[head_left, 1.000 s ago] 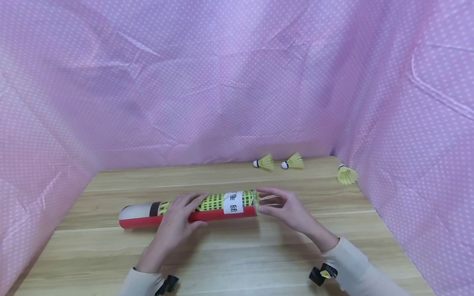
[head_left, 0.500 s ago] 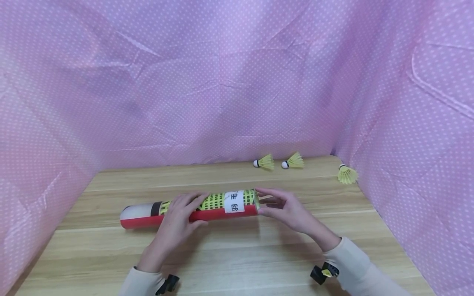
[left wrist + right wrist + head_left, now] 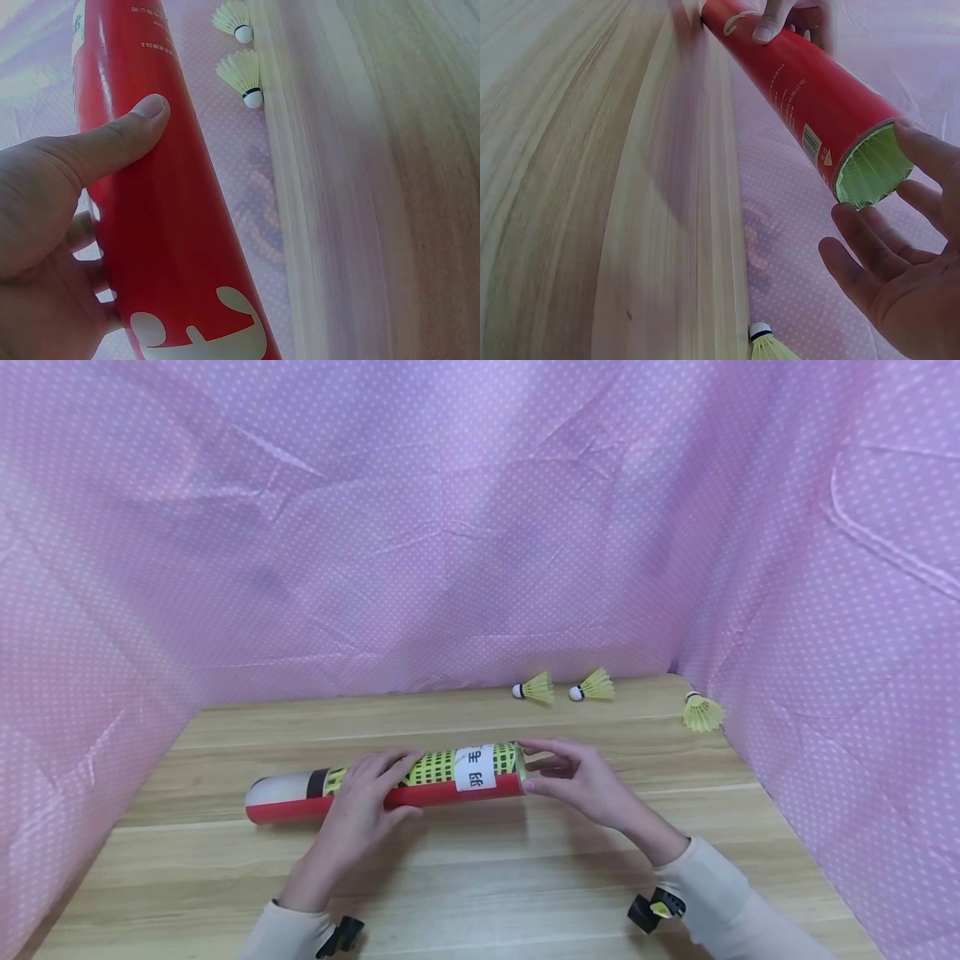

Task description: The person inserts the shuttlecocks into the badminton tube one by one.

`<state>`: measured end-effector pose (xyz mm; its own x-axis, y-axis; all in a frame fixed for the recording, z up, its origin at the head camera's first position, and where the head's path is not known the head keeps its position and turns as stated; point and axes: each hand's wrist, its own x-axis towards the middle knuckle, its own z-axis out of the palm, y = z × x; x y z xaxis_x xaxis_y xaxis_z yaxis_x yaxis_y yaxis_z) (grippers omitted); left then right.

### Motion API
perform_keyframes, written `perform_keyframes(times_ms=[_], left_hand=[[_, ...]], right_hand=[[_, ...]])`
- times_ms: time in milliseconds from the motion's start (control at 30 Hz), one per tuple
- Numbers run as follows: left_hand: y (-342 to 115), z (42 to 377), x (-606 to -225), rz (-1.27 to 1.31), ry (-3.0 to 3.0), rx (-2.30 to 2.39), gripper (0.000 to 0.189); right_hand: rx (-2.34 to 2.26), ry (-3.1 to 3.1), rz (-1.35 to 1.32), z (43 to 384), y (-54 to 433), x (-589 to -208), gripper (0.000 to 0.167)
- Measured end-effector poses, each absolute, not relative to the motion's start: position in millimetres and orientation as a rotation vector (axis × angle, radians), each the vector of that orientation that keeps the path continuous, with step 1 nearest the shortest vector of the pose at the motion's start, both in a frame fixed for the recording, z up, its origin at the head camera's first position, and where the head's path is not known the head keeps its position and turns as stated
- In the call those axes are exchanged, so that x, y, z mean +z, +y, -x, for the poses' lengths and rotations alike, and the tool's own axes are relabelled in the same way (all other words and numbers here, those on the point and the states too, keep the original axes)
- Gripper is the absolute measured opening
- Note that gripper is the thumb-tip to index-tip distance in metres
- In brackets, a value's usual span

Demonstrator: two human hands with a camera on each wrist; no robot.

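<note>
A red shuttlecock tube [image 3: 457, 792] with a yellow-and-black grid and a white label lies across the table, its right end lifted a little. My left hand [image 3: 360, 802] grips it near the middle, thumb on the near side, as the left wrist view also shows. Yellow-green shuttlecock skirts [image 3: 874, 169] fill the open right end. Around that end stands my right hand [image 3: 581, 785], fingers spread and loosely bent, the thumb and a fingertip at the rim. Whether those fingers pinch a skirt cannot be made out.
Two yellow shuttlecocks [image 3: 535, 689] [image 3: 593, 686] lie along the back edge of the wooden table [image 3: 450, 877]. A third shuttlecock [image 3: 702, 713] is at the right back corner. Pink dotted cloth [image 3: 450, 568] encloses the back and sides.
The tube has shifted very slightly to the right, bringing its open end a touch closer into my right hand's fingers. The loose shuttlecocks stay where they were.
</note>
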<state>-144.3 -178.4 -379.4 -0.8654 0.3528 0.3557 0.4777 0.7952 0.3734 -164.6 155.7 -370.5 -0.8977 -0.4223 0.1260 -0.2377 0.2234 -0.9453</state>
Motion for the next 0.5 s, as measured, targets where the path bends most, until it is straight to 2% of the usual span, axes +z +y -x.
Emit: perform_keyframes(times_ms=[500], left_hand=[[-180.0,145.6,-382.0,0.689,-2.706,-0.654,0.084]], right_hand=[[-1.874,2.275,0.622,168.5,149.3,-379.4,0.058]])
